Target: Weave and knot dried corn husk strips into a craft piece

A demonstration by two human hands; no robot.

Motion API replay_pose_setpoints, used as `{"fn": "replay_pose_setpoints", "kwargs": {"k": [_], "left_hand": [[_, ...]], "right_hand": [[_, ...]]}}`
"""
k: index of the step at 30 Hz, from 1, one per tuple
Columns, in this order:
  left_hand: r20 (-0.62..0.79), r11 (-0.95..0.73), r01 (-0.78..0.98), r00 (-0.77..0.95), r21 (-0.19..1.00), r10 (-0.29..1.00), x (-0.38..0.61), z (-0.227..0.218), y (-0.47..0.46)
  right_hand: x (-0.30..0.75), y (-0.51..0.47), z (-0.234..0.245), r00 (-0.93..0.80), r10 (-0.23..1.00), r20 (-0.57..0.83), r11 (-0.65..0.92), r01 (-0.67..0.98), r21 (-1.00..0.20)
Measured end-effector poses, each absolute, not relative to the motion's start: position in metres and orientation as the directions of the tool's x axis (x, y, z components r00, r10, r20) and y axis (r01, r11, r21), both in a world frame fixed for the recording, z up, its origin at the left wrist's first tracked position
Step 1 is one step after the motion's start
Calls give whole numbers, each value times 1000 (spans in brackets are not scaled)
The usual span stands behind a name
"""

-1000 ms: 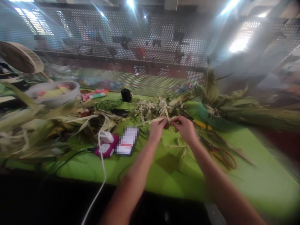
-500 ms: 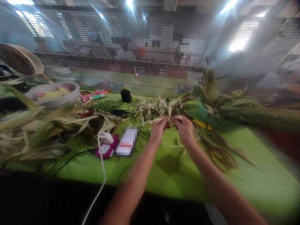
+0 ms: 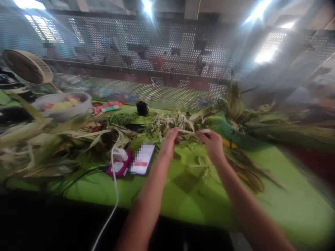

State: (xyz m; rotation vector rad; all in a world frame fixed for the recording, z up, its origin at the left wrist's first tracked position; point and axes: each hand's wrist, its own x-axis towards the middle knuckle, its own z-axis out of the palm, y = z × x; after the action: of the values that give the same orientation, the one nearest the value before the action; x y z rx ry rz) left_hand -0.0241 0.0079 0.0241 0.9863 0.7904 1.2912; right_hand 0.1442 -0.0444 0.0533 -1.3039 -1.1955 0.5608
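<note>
Between my two hands a pale strip of corn husk is stretched sideways above the green table. My left hand pinches its left end with the fingers closed. At the other end, my right hand is closed on the husk too, and a short pale end shows over its fingers. Just behind lies a heap of pale husk pieces tied or knotted on thin green stems. A loose thin stalk rests on the table below my right hand.
Dry husks pile up on the left. Near my left arm lie a phone and a purple power box with a white cable. To the right are scissors and a green basket of husks. A black cup stands behind.
My hands have moved apart, the left one leftward and the right one slightly rightward, so the husk strip now spans a wider gap. The view has tilted slightly.
</note>
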Motion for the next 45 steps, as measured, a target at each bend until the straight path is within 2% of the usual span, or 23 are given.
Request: {"fn": "replay_pose_setpoints", "kwargs": {"k": [1,3,4,5,8,10,14,18,20,25,32,37,41,45], "left_hand": [[25,-39,-391,-41,919,999,-32,27,12],[124,-197,-273,-264,942,957,-43,34,13],[215,-264,-194,-245,945,946,-43,37,11],[278,-296,-131,-142,946,950,-41,39,6],[284,-290,-24,299,957,911,-22,40,-11],[308,-324,-32,405,946,861,-9,38,-18],[348,-351,-67,393,934,851,1,33,-19],[291,-290,-69,431,954,854,0,30,-17],[283,-282,-71,452,957,846,1,30,-17],[325,-277,-172,555,946,766,2,30,-18],[271,-220,-160,554,962,787,2,25,-16],[232,-212,-103,570,972,788,0,25,-16],[224,-166,-152,598,974,769,0,26,-19],[204,-152,-136,615,979,762,2,21,-18]], "right_hand": [[146,-46,55,370,853,367,250,328,-911],[148,-47,57,379,845,377,238,364,-900],[148,-48,58,379,849,368,231,359,-904],[148,-48,58,383,853,354,225,342,-912],[144,-48,56,385,867,315,224,263,-938],[140,-48,54,358,883,303,235,223,-946],[136,-48,50,316,868,384,305,271,-913],[141,-46,47,306,812,497,358,412,-838],[144,-44,47,304,806,507,365,419,-831],[149,-42,50,335,858,389,320,243,-916],[154,-48,57,216,947,239,219,116,-969],[154,-44,58,221,946,235,210,130,-969],[147,-42,55,268,918,293,269,121,-955],[145,-40,52,296,923,246,235,71,-969]]}}
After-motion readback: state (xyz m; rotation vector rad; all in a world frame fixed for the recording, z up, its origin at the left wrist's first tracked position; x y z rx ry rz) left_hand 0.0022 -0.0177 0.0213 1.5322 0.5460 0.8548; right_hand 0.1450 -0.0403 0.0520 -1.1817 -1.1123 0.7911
